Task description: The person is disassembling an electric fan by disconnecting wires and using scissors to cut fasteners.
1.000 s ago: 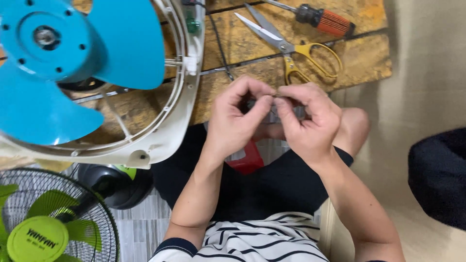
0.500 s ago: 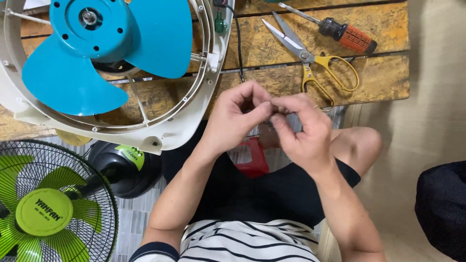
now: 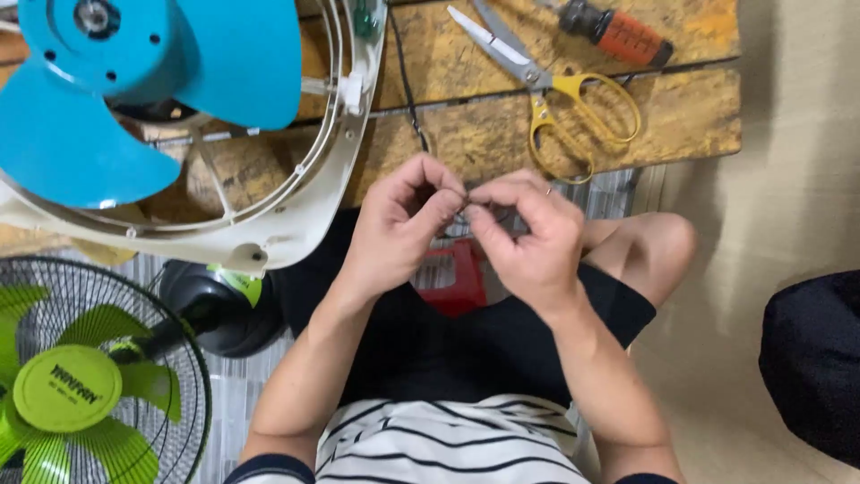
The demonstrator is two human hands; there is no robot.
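Over the lap, the left hand (image 3: 399, 229) and right hand (image 3: 528, 235) meet fingertip to fingertip, pinched together on a thin dark wire (image 3: 410, 99) that runs up across the wooden board (image 3: 690, 112), between the blue fan (image 3: 152, 99) and yellow-handled scissors (image 3: 560, 94)

Blue fan (image 3: 134, 99) in white frame on wooden surface (image 3: 681, 116), yellow scissors (image 3: 555, 90), orange screwdriver (image 3: 618, 31), green fan (image 3: 76, 385) on floor, red tool (image 3: 452, 278) on lap

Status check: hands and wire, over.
Left hand and right hand pinch thin dark wire together above lap. Yellow-handled scissors lie apart on wooden table. Nothing obstructing.
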